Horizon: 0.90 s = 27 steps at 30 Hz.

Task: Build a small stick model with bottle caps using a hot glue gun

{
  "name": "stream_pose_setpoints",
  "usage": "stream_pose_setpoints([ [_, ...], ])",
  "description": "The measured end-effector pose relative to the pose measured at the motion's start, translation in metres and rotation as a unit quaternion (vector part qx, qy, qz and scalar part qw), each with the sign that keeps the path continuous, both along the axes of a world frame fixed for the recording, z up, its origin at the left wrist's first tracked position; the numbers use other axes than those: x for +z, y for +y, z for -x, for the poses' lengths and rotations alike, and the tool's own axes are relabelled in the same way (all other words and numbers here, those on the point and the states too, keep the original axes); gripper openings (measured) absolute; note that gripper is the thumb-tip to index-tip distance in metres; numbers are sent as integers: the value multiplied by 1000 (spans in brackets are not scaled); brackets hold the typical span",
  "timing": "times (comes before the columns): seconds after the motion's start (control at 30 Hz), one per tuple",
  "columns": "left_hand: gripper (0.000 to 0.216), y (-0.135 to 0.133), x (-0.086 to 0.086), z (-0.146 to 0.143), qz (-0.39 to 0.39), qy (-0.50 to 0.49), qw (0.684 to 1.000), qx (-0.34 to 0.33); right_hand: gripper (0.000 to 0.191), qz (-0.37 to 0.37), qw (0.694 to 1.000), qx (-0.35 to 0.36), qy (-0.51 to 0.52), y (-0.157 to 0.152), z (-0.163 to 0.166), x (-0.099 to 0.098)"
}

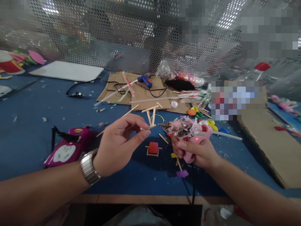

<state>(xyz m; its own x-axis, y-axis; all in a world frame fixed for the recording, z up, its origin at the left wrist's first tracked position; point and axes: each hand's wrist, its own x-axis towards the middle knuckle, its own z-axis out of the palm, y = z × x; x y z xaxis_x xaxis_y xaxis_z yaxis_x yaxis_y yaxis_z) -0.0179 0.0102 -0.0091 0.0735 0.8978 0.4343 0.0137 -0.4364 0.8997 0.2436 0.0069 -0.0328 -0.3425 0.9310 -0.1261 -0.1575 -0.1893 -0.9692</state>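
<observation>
Between thumb and fingers, my left hand (123, 142) pinches a small frame of wooden sticks (153, 116), its uprights and crosspieces pointing up and away. My right hand (196, 152) is wrapped around the handle of a pink hot glue gun (199, 131), with glue strings and residue over its front and a red light on its side. The nozzle points left, close to the end of the stick frame; whether they touch I cannot tell. Below them on the table lies a small stick frame with a red-orange block (154, 147). A loose stick (163, 138) lies nearby.
A purple power box (70, 146) stands at left. Behind my hands, a blue glue gun (145, 80) rests on cardboard (157, 89) with cords and clear sticks. Coloured bottle caps (192, 110) lie right of centre. A large cardboard sheet (263, 135) is at right, a white board (67, 70) at back left.
</observation>
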Motion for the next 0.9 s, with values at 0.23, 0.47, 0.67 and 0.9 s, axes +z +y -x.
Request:
stream_pose_setpoints([
  [0.23,16,0,1,0,0,-11,1000,-8,48,-1,1000,8,-8,-1,0,3],
  [0.47,15,-1,2,-1,7,0,1000,-6,46,-7,1000,12,-10,-2,1,7],
  [0.67,13,-1,1,0,36,10,999,0,37,-84,988,-30,123,3,4,16],
  [0.9,13,1,0,1,28,24,999,-7,38,-47,992,-21,119,5,3,15],
])
